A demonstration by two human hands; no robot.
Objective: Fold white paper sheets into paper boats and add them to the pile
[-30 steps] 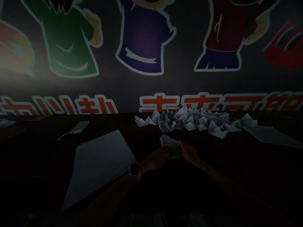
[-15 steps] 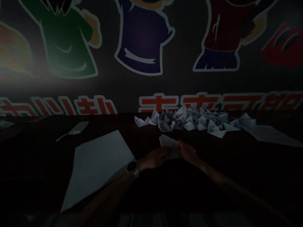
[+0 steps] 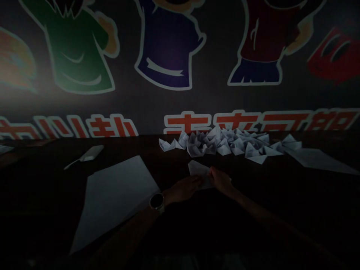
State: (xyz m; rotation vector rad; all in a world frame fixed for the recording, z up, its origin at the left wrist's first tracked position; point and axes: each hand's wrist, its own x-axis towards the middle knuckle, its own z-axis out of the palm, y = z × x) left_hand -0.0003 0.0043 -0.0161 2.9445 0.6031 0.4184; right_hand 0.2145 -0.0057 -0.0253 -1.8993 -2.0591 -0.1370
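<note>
Left hand (image 3: 182, 189) and right hand (image 3: 222, 181) meet at a folded sheet of white paper (image 3: 199, 169) lying on the table, its pointed end sticking out past the fingers. The left hand is stretched forward with its fingers held together, the tips against the near side of the fold. The right hand comes in from the other side, with its fingertips on the paper's edge. In this dim light I can't tell whether either hand is actually pinching the sheet or only pressing on it. A round wristwatch (image 3: 156, 201) sits on the left wrist, with no brand legible.

The dark table (image 3: 253, 210) carries a heap of small paper boats (image 3: 216, 144) just beyond the hands, and a large flat paper sheet (image 3: 115, 198) to the left. Another sheet (image 3: 319, 161) lies at the right, beside the heap. Farther left rests a pale flat-bladed tool (image 3: 90, 152) with a thin handle.

Behind the table, a wall mural shows cartoon figures in green (image 3: 75, 48), purple (image 3: 165, 45) and red (image 3: 261, 33) clothes. Below them runs large red-and-white lettering (image 3: 253, 122), cut off by the table edge and unreadable.
</note>
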